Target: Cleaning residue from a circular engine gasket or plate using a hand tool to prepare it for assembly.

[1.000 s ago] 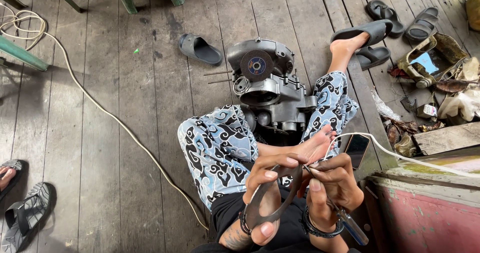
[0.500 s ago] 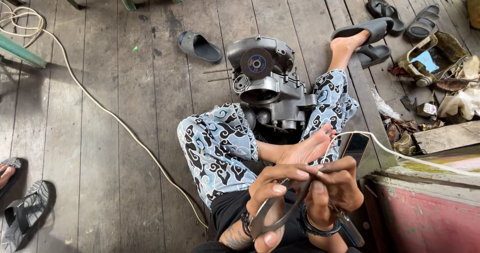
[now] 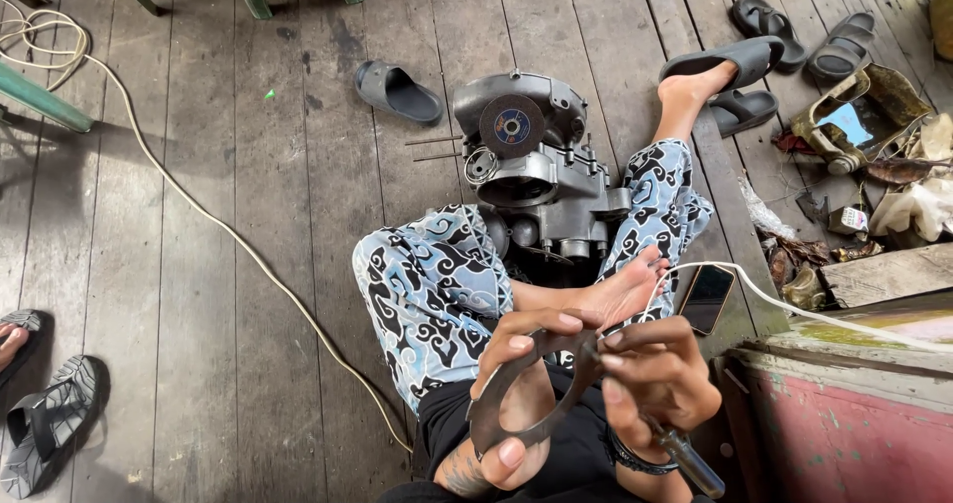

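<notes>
Sitting on a plank floor, I hold a flat, dark, ring-shaped gasket (image 3: 541, 426) in my left hand (image 3: 514, 396), thumb under its lower edge and fingers over the top. My right hand (image 3: 650, 376) grips a metal tool with a grey handle (image 3: 687, 458), its tip pressed on the gasket's upper right rim. A grey metal engine casing (image 3: 541, 170) with a round disc on its top sits between my legs, just beyond my bare foot (image 3: 620, 292).
A phone (image 3: 706, 298) lies by my foot. A pale cable (image 3: 213, 220) crosses the floor, another (image 3: 794, 309) runs right. Slippers (image 3: 399, 93) and sandals (image 3: 844, 46) lie about; scrap parts (image 3: 864, 126) at right. Another person's sandalled foot (image 3: 12, 339) at left edge.
My hands have turned the gasket slightly and moved the tool tip along its upper rim. The engine casing and floor items have not moved.
</notes>
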